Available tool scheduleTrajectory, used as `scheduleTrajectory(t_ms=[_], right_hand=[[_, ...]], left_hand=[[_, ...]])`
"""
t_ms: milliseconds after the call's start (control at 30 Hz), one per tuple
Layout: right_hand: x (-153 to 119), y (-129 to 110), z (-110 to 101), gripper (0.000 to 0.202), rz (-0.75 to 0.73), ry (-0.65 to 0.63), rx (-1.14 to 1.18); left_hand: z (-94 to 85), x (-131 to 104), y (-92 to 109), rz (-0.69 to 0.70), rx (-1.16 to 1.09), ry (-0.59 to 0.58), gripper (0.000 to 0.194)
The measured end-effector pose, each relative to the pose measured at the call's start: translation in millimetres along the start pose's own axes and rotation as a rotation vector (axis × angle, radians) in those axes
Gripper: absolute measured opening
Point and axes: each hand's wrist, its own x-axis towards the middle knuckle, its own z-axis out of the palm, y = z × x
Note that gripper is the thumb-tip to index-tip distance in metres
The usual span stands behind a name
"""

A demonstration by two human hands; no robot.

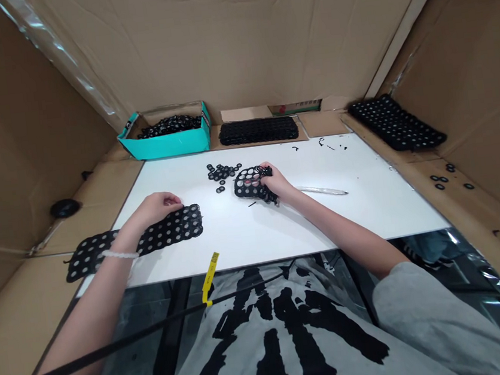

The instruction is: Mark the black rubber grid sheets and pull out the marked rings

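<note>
My left hand (161, 208) is at the upper edge of a long black sheet with rows of round holes (171, 228), its fingers curled and drawn together; what they hold, if anything, is too small to tell. The sheet lies flat and extends left under my forearm. My right hand (278, 182) grips a smaller, bunched black piece with round holes (248, 183) above the white board. Between the hands, a little farther back, lies a loose pile of small black rings (222, 172).
A white pen (322, 190) lies right of my right hand. At the back stand a teal box (173, 145) of black pieces and a black stack (258, 130). Another holed sheet (396, 122) and loose rings (443, 179) are at the right. A yellow-tagged black cord (157, 324) crosses in front.
</note>
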Motion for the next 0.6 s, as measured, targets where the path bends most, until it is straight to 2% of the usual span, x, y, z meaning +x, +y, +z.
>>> scheduleTrajectory(t_ms=[100,167,233,300,400,467,533,600], right_hand=[[3,4,-1,0.035,-0.007,-0.001,0.007],[4,6,-1,0.036,-0.008,0.002,0.012],[4,7,-1,0.036,-0.004,-0.006,0.018],[4,7,0,0.037,0.0,-0.018,0.026],[3,6,0,0.037,-0.003,-0.019,0.033],[3,4,1,0.037,0.002,-0.019,0.042],[3,3,1,0.037,0.015,-0.025,0.069],[3,2,1,0.037,0.022,-0.031,0.094]], left_hand=[[-0.7,13,10,0.047,-0.071,-0.038,0.03],[2.4,22,20,0.066,-0.141,-0.006,0.032],[11.5,30,35,0.102,-0.216,0.062,0.034],[26.2,36,51,0.157,-0.256,0.082,0.034],[50.2,41,69,0.211,-0.197,0.052,0.029],[61.0,38,74,0.22,-0.138,0.106,0.027],[65.7,32,74,0.23,-0.085,0.186,0.028],[67.0,25,71,0.249,-0.018,0.191,0.027]])
